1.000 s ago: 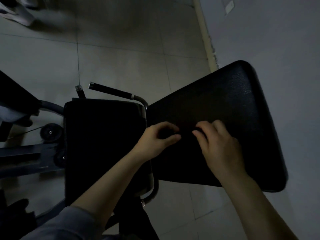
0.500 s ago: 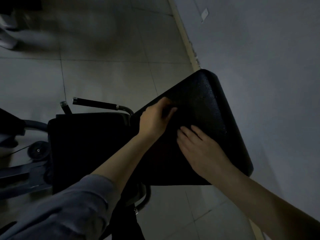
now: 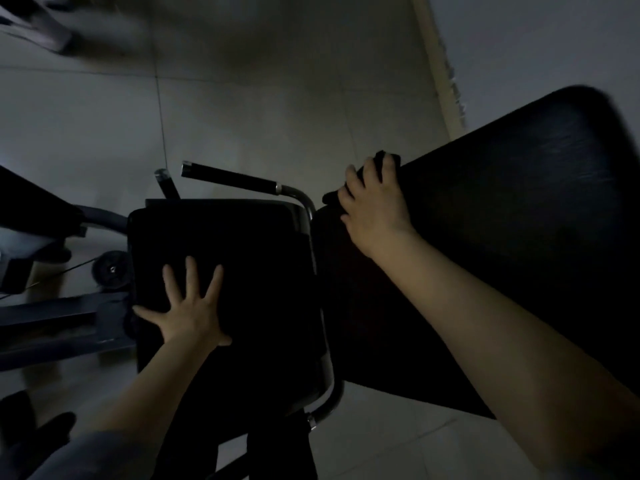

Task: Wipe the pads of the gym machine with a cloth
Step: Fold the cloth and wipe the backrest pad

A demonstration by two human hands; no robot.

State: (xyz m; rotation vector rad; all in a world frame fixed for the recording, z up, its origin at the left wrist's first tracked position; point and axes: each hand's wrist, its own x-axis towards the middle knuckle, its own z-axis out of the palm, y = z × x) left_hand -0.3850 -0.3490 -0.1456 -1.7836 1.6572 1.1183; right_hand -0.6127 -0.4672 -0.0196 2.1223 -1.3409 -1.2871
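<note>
Your right hand (image 3: 374,206) is up at the near-left edge of the back pad (image 3: 519,237), and under it sits a dark cloth (image 3: 332,196), bunched, peeking out past your fingertips toward the floor side. Fingers are laid over the cloth, slightly apart, pressing it down onto the pad's edge; whether the thumb hooks round it, you can't tell in this gloom. Your left hand (image 3: 185,313) is flat on the seat pad (image 3: 242,271), all five fingers fanned wide, holding nothing, looking like a brace.

Here's the relation that matters: the back pad runs long from its lower end by the seat pad out toward its rounded top end near the wall (image 3: 554,46), and the cloth sits on the long edge, close to the lower end. So nearly the whole face of the pad lies away from your fingertips, toward that rounded end. Your right hand owns this one; the left is well apart from the back pad, beyond the chrome handle bar (image 3: 304,202) that curves between the two pads.

By my read, the stroke to come wants to follow the pad's long axis, outward along the surface. Watch the cloth at the edge: it hangs partly off the pad and could slip from under your fingers.
</note>
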